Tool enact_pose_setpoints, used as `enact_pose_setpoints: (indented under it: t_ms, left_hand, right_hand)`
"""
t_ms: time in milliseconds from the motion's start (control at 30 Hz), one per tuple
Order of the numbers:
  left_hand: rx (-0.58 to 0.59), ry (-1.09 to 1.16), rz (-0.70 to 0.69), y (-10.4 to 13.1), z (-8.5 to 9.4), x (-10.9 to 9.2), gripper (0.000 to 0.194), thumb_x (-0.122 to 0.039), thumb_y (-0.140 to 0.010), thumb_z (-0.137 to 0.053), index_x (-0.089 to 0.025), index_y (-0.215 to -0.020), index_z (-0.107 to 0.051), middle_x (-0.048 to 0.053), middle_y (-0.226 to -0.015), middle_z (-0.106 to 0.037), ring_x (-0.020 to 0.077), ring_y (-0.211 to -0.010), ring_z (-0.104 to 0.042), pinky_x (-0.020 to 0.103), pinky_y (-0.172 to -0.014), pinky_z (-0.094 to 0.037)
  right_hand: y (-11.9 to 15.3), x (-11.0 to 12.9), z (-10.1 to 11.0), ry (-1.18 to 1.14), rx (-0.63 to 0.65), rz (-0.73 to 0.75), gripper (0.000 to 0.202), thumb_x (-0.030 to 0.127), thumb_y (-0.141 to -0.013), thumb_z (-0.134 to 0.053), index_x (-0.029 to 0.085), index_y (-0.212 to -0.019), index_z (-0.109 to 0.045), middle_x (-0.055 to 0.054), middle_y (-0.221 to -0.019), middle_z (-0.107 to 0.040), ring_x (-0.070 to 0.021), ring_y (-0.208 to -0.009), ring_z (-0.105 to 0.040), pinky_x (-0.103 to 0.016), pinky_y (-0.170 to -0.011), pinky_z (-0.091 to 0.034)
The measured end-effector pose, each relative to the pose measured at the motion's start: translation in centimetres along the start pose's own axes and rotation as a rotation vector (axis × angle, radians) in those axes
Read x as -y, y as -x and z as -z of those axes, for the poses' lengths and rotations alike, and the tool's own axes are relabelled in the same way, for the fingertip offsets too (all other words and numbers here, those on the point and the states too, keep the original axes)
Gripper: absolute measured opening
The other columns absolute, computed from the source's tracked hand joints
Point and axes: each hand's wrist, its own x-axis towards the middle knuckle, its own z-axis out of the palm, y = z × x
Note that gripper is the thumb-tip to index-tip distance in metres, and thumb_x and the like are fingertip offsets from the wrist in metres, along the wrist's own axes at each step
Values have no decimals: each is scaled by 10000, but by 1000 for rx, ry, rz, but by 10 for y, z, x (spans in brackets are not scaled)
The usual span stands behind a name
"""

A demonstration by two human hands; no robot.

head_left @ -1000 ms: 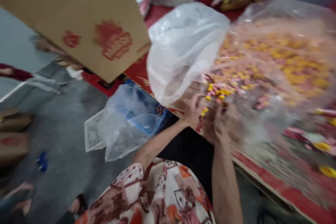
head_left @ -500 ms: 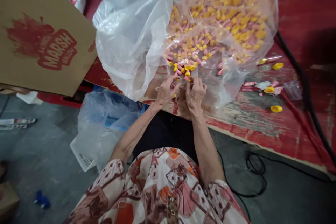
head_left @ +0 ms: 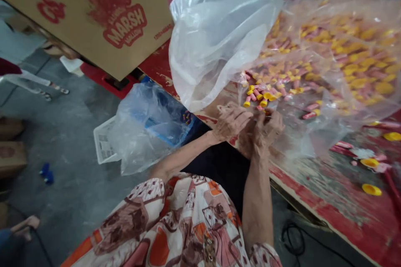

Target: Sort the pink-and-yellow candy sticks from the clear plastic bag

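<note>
Many small pink pieces with yellow caps [head_left: 283, 79] are heaped in and in front of a clear plastic bag [head_left: 338, 133] lying open on the table. At the near side of this heap, my left hand [head_left: 232, 122] is closed, its fingers pressed together and pointing right. Close beside it my right hand [head_left: 268, 129] has bent fingers closed by the nearest capped pieces. Whatever the fingertips hold is too small or hidden to make out. Left of the heap, a cloudy white plastic bag [head_left: 219, 29] puffs up on the table.
A cardboard carton [head_left: 125, 46] with red print stands at the left. Below the table edge, a plastic-lined blue crate [head_left: 166, 125] holds a few small pieces, beside a white basket [head_left: 105, 142]. Loose yellow caps [head_left: 371, 189] lie at right. A cable [head_left: 293, 238] coils on the floor.
The view has swung left, so table and heap appear farther right. My hands stay at the near side of the heap, the left one now turned more toward the right hand.
</note>
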Motion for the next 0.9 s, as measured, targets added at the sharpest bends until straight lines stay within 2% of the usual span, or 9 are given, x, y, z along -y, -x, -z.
enact_pose_setpoints:
  t_ms: [133,300,400,467,567,633,733,833,900]
  left_hand:
    - [36,50,-26,3,0,3,230,-264,-1154,-494,-229,-1195,-718,140,-1246,-763,325,-1195,-729,454,-1025,-595]
    - [-147,205,76,7,3,12,174,-267,-1135,-547,-234,-1198,-706,130,-1245,-741,301,-1204,-720,446,-1034,-595]
    - [-134,347,122,6,5,21,83,-260,-1070,-647,-248,-1092,-726,86,-1154,-758,268,-1106,-736,408,-986,-606]
    - [-152,573,255,3,8,28,62,-302,-1046,-703,-246,-1052,-729,45,-1030,-761,212,-923,-736,348,-884,-608]
    - [-262,1005,546,-1,14,32,210,-441,-1043,-741,-232,-1029,-723,-6,-845,-705,129,-684,-638,248,-664,-536]
    - [-320,1229,629,-1,15,28,282,-498,-1020,-778,-221,-1020,-725,-20,-812,-677,103,-651,-600,213,-600,-493]
    - [-328,1421,649,4,9,9,338,-523,-969,-840,-211,-1025,-724,-20,-844,-686,98,-695,-618,202,-607,-502]
    - [-334,1451,659,11,2,-15,418,-559,-902,-897,-209,-1003,-692,-11,-887,-702,123,-785,-671,216,-677,-544]
    - [-321,1435,655,17,3,-24,481,-597,-849,-923,-210,-989,-675,-6,-886,-697,139,-800,-681,229,-693,-556]
  right_hand:
    - [0,2,3,10,-38,-12,252,398,-1091,-537,198,-1099,-690,-176,-1126,-750,-313,-1030,-673,-500,-1023,-513]
    - [1,2,8,14,-54,-7,310,466,-1110,-511,213,-1106,-691,-157,-1122,-755,-306,-1003,-695,-500,-1010,-548]
    - [2,3,11,32,-37,4,354,508,-1125,-504,205,-1130,-688,-161,-1136,-761,-298,-1011,-698,-488,-1009,-548]
    - [2,3,11,37,-45,18,373,532,-1126,-495,210,-1107,-683,-151,-1115,-758,-293,-1008,-700,-482,-997,-558]
    - [0,4,11,37,-95,5,416,575,-1130,-460,224,-1099,-680,-129,-1081,-749,-277,-964,-700,-469,-953,-584]
    - [0,8,9,-2,-151,-35,455,597,-1136,-409,227,-1124,-675,-121,-1075,-735,-258,-926,-695,-439,-899,-599]
    - [-1,23,-1,-232,-210,-126,508,629,-1127,-365,221,-1168,-663,-85,-1018,-687,-217,-833,-672,-376,-798,-601]
    - [1,45,-19,-458,-147,-207,602,716,-1111,-328,226,-1231,-658,-21,-900,-610,-186,-725,-614,-336,-713,-577]
    - [6,59,-29,-502,-94,-219,620,757,-1095,-337,239,-1243,-645,-1,-864,-575,-181,-694,-587,-323,-676,-557]
